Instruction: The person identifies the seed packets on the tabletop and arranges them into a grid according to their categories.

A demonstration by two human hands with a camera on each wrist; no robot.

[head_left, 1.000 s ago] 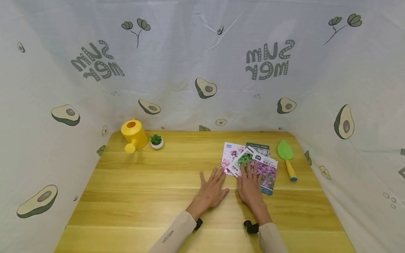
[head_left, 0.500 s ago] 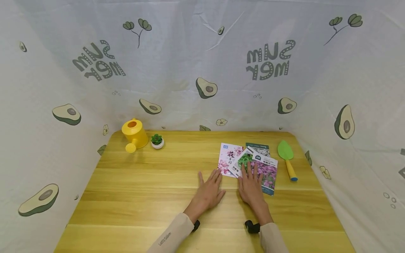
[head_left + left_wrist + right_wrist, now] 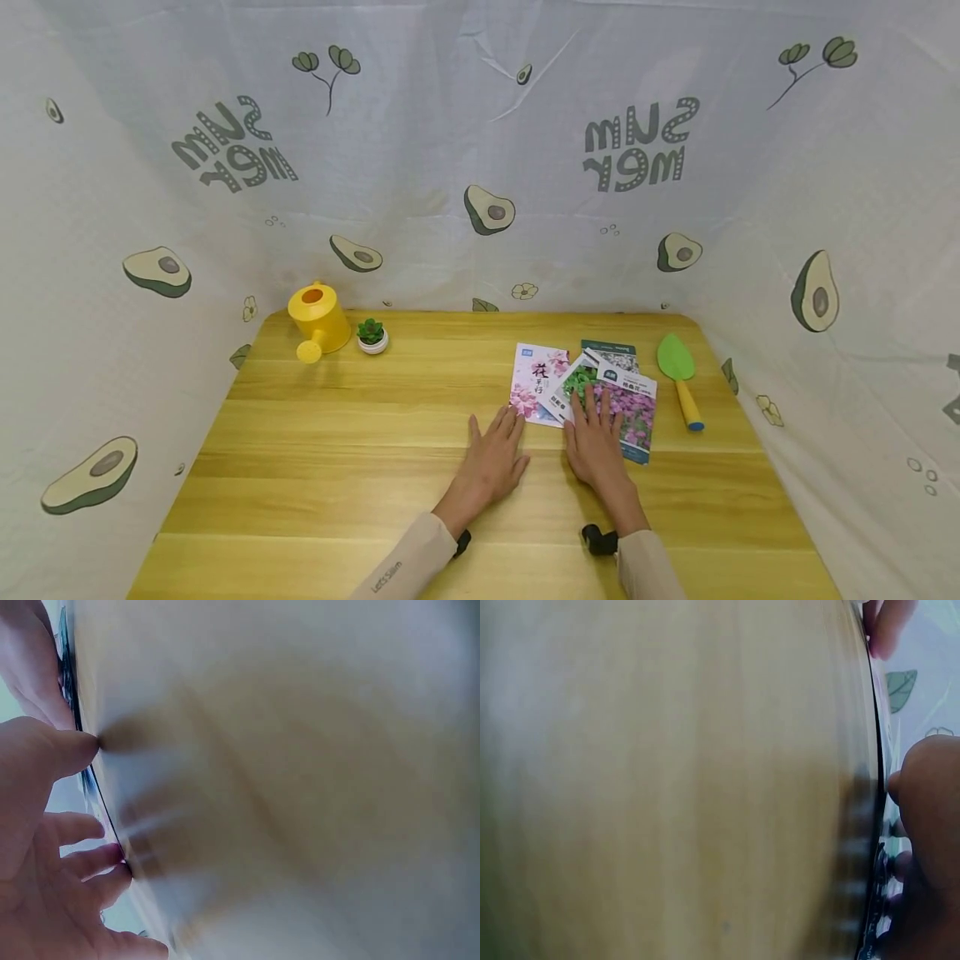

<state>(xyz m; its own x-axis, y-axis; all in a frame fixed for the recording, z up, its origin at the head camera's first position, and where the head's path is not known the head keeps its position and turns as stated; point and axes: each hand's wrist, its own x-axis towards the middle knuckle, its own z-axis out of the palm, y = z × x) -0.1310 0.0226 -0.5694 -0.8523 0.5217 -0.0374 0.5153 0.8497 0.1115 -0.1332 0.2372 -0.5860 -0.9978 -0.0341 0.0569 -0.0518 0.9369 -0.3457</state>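
Several flat seed packets lie overlapped on the right half of the table. My left hand touches the lower left edge of the pink-and-white packet with its fingertips, fingers straight. My right hand rests with spread fingers on the green-leaf packet and the purple-flower packet. Behind these, a dark green packet is partly covered. In the left wrist view, the fingers of my left hand meet the packet's edge; the right wrist view shows my right hand at the packets' rim.
A yellow watering can and a small potted succulent stand at the back left of the wooden table. To the right of the packets lies a toy trowel with a green blade. A printed cloth hangs around the table.
The pink-and-white packet has slid left and slightly toward me under my left fingertips, coming further out from the others. My left hand moved left with it; my right hand stayed almost still.
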